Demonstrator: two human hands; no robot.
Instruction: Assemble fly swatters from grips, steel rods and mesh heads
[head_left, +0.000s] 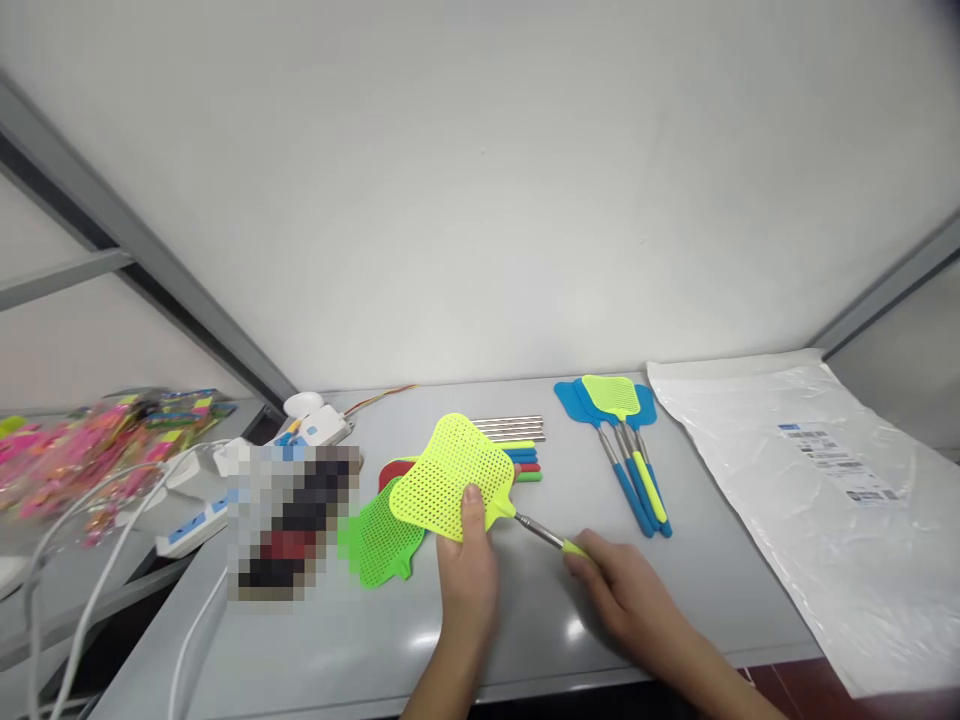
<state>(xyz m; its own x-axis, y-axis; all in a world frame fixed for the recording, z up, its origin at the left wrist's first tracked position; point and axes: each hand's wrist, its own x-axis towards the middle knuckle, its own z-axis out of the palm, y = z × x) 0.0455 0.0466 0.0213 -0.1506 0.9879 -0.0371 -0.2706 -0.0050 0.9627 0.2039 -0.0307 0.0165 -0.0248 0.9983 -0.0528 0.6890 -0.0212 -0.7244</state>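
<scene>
White plastic makes up the large mailer bag [780,510] at the right of the frame, lying flat with a printed label [840,463] on its face; I cannot tell what, if anything, is inside. Clear plastic packets [90,445] are heaped at the far left of the frame, with pink, yellow and green things showing through, too blurred for me to name.

My left hand [469,560] reaches up from the bottom centre, wrist upright, and grips the perforated head of a yellow fly swatter [450,470], my thumb lying across its front near the neck. My right hand [626,595] comes in from the lower right, fingers curled closed around the swatter's yellow handle, at the end nearest the metal rod. So I hold the swatter between both hands, slantwise at the centre of the frame, above the grey table [337,645].

Behind it and to its left lie a green swatter head [386,545] and a red one [390,472]. Metal rods [517,428] and coloured handles [525,459] lie just beyond it, and blue and yellow swatters [630,480] overlap right of centre.
</scene>
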